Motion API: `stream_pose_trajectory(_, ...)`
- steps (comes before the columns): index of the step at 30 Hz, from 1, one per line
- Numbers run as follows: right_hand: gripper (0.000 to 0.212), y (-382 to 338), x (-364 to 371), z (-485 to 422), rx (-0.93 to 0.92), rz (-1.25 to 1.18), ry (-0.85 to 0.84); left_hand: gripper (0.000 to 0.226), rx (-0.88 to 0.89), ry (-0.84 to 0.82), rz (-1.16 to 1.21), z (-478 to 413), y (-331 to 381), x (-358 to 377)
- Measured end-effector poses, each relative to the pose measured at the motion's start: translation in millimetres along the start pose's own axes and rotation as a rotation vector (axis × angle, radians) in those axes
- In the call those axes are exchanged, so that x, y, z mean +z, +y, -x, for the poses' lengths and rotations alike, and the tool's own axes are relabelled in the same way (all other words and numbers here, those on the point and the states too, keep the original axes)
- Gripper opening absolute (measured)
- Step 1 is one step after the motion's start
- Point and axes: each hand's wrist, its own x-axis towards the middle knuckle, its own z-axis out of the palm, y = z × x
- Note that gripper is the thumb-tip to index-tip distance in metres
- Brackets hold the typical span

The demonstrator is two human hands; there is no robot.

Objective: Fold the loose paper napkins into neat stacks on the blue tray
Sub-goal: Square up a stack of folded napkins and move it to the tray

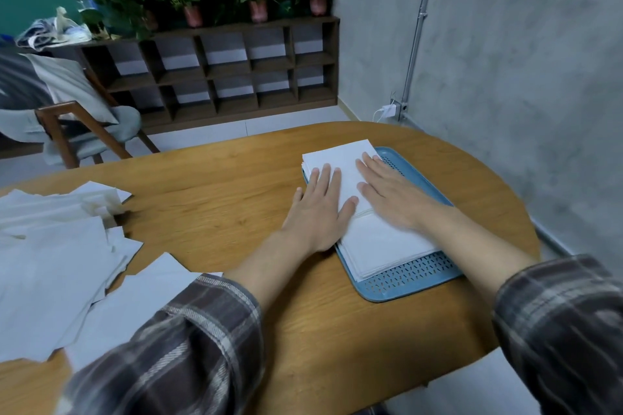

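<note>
- Blue perforated plastic tray sits on the right half of the oval wooden worktop, its long side running away from the person.
- It carries two stacks, end to end: a far stack of folded white paper napkins and a near stack of folded white paper napkins. A thin seam separates them. Both look squared and several sheets thick.
- Left hand: grip spread, fingers straight and flat on the left part of the far stack, thumb near the seam. The heel lies off the tray on the worktop. It pinches nothing.
- Right hand: grip likewise spread, palm down across the right part of the far stack. It is slightly blurred, so exact finger contact is hard to read. It holds nothing.
- Judgement: the hands are pressing the top napkin of the far stack flat, which would close one fold-and-place round.
- Left to do: a large heap of loose white paper napkins covers the left of the worktop, well apart from the tray. The sheets are unfolded and overlapping, some rumpled, and a few reach in beneath the left sleeve.
- Progress: partly done. The heap looks big beside the stacks, so probably half or more remains; sheet counts cannot be told.
- Tray room: the stacks cover most of the floor, leaving bare strips along the right and near sides. Further napkins likely go on top of the two stacks.
</note>
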Motion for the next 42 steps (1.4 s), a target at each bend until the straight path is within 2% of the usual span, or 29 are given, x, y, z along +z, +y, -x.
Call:
stream_pose_trajectory(10,0.059,0,4,-3,0.020,-0.011,-0.031,0.073,-0.016,-0.037,0.060,-3,-1,1)
stream_pose_trajectory(14,0.060,-5,-5,-1,0.031,0.075,-0.042,0.075,-0.004,-0.103,0.039,-3,-3,-12)
stream_pose_trajectory(19,0.059,-38,-19,7,-0.038,0.140,0.095,0.084,0.056,-0.060,-0.037,19,-16,-45)
stream_pose_trajectory(25,0.053,-116,-10,18,-0.123,-0.024,0.182,0.084,0.023,0.028,-0.157,82,-66,-88)
stream_pose_trajectory(28,0.046,-161,9,21,-0.157,-0.048,0.158,0.078,-0.002,0.057,-0.175,126,-108,-101)
stream_pose_trajectory(33,0.039,-230,53,28,-0.219,-0.121,0.082,0.049,-0.023,-0.005,-0.143,203,-171,-112)
stream_pose_trajectory(38,0.040,-265,90,31,-0.231,-0.239,-0.077,0.063,-0.056,-0.021,-0.094,246,-211,-97)
stream_pose_trajectory(42,0.042,-272,96,25,-0.230,-0.295,-0.054,0.070,-0.047,0.058,-0.047,244,-219,-85)
